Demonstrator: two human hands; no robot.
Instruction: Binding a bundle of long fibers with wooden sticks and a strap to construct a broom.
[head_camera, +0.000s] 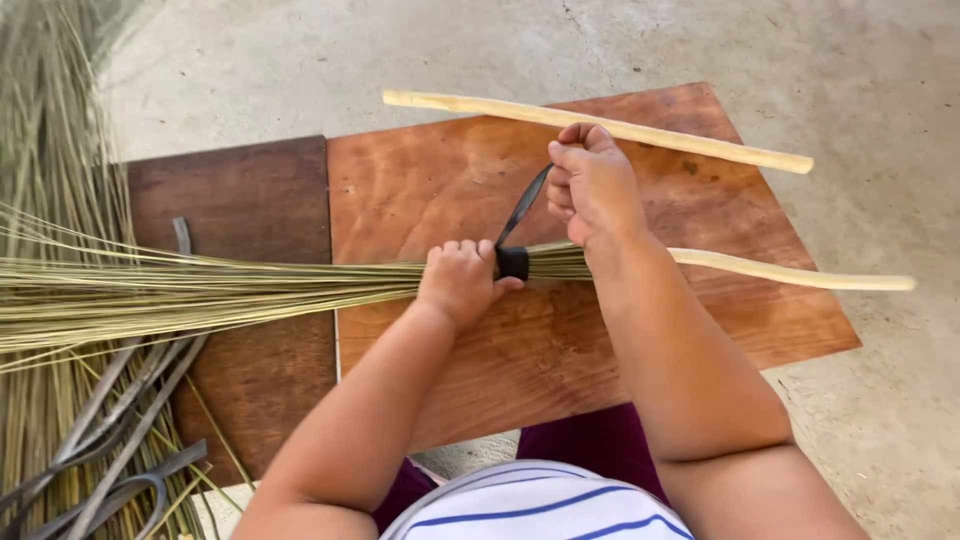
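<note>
Your left hand is closed around the bundle of thin straw fibres, just beside the black band that is wound on it. This grip presses the fibres together, so the wrap can sit tight. Your right hand is closed in a fist on the free end of the black strap and holds it up and away from the bundle, so the strap is stretched.

The bundle lies across the wooden counter, and a pale stick comes out of its bound end to the right, past the counter's edge. The long loose ends spread to the left, over the darker board and beyond it. A second pale stick lies near the far edge, touching the knuckles of your right hand or just behind them; I cannot tell which.

More dark straps lie on the floor at the left. The counter is free in front of the bundle, toward you.
</note>
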